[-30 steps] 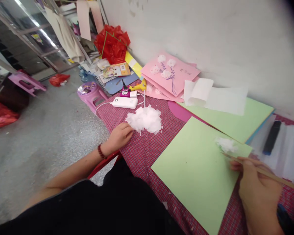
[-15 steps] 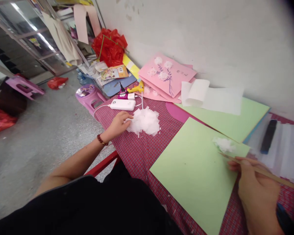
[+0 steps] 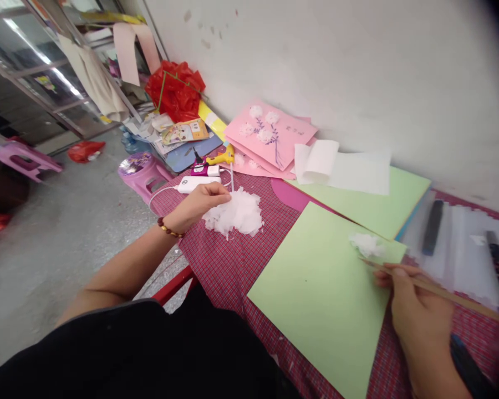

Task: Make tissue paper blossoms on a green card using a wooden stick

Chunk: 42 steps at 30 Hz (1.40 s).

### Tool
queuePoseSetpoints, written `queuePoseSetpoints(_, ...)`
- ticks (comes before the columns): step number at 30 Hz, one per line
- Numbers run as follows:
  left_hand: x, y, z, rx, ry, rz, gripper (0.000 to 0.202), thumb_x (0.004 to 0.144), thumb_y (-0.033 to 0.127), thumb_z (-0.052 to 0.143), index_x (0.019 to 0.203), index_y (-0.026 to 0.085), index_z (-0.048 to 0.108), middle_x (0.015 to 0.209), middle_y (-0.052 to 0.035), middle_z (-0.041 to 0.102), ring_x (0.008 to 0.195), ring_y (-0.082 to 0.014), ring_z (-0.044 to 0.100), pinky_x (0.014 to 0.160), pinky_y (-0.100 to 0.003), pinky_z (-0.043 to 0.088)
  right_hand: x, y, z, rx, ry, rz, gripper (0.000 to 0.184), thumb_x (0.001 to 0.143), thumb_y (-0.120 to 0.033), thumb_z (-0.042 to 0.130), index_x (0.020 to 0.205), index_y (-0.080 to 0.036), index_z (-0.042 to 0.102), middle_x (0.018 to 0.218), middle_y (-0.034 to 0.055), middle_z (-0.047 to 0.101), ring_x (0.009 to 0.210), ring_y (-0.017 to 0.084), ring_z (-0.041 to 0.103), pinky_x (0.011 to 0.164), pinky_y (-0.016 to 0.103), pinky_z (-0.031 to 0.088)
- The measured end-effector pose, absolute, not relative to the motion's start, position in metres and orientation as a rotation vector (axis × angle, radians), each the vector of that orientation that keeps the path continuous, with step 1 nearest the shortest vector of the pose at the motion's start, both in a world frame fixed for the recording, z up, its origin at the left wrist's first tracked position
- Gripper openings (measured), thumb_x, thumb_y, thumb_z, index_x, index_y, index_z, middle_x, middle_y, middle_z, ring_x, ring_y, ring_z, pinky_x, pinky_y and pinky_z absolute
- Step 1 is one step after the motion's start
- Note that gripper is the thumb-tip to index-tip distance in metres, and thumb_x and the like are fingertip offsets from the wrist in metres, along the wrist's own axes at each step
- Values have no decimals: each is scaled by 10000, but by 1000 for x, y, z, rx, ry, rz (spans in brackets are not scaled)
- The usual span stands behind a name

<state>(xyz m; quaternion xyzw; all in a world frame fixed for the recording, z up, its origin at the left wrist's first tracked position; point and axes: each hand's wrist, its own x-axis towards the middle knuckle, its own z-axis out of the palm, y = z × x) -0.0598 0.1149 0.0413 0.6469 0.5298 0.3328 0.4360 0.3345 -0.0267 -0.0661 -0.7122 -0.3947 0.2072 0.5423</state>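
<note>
My left hand (image 3: 203, 204) is over the upper left of a heap of small white paper pieces (image 3: 243, 213). Its thumb and fingers are pinched together; whatever may be between them is too small to make out. In my right hand (image 3: 419, 307) is a long, thin wooden stick (image 3: 461, 296), held much like a pen. The stick's pointed tip is close to a white ruffled paper cluster (image 3: 366, 245), which sits near the far right corner of a light green sheet (image 3: 316, 299). My right hand is over that sheet's right edge.
Pink cards with white paper flowers (image 3: 270, 133) lean by the wall. Nearby are a yellow glue gun (image 3: 221, 157), a white power bank (image 3: 197, 183) with a cable, a curled white paper (image 3: 322, 160), more green sheets (image 3: 403, 194) and a dark marker (image 3: 433, 227).
My left hand has lifted slightly off the paper heap and its fingers have closed into a pinch. The right hand still holds the stick beside the white cluster. The view has shifted a little.
</note>
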Motion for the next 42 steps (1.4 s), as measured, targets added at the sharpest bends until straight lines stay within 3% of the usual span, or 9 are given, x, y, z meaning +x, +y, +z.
queuePoseSetpoints(8,12,134,20,1877,1158,395,189,760,314,613,704,134,629,606,15,584,510,-64,472,467,-175,340,337,-26,-68,-1627,-922,560,196,825,-363,574,807,-175,626,666,25,634,572,168,588,601,329,495)
queuePoseSetpoints(14,24,149,1,2194,1167,207,174,813,249,563,862,146,693,789,-25,697,660,-116,599,613,-227,455,335,-26,-67,-1599,-888,595,187,836,-342,569,808,-166,628,689,22,626,576,148,583,593,301,489)
queuePoseSetpoints(17,17,147,2,2437,1207,397,247,851,243,540,1045,154,666,975,-65,693,837,-163,622,752,-290,490,335,-26,-68,-1615,-878,600,203,844,-352,570,828,-159,632,693,22,632,574,142,582,600,298,485)
queuePoseSetpoints(21,10,128,5,2729,1113,574,190,904,237,483,944,151,648,940,-82,665,920,-192,598,853,-343,472,336,-27,-68,-1635,-907,583,205,850,-350,566,829,-159,636,698,27,639,588,145,587,603,299,482)
queuePoseSetpoints(26,16,109,-10,2945,1065,285,199,879,350,555,890,165,628,884,-89,662,918,-234,593,836,-381,449,335,-27,-68,-1618,-903,568,201,849,-355,572,818,-166,631,692,24,633,570,148,583,591,308,488)
queuePoseSetpoints(29,18,114,-20,3005,1174,222,132,859,274,555,848,163,623,860,-95,655,899,-246,585,806,-392,437,336,-28,-67,-1618,-908,577,207,852,-365,569,813,-171,630,696,26,632,574,152,584,592,313,492)
queuePoseSetpoints(32,13,126,-15,2937,1245,318,135,850,189,507,777,165,618,803,-82,648,829,-220,579,779,-371,436,337,-28,-68,-1641,-918,578,215,853,-371,563,822,-170,634,694,25,633,582,157,589,602,320,499)
queuePoseSetpoints(37,10,136,20,2530,1344,727,82,773,205,532,722,164,581,765,-36,654,752,-170,579,747,-321,455,338,-26,-72,-1629,-902,585,226,849,-384,571,822,-170,637,708,29,635,585,158,592,606,325,504)
queuePoseSetpoints(42,52,132,46,2043,1131,802,114,719,250,590,707,159,523,636,20,560,576,-89,484,557,-219,384,334,-26,-67,-1594,-856,569,240,820,-428,593,798,-190,619,648,17,625,538,161,578,543,319,495)
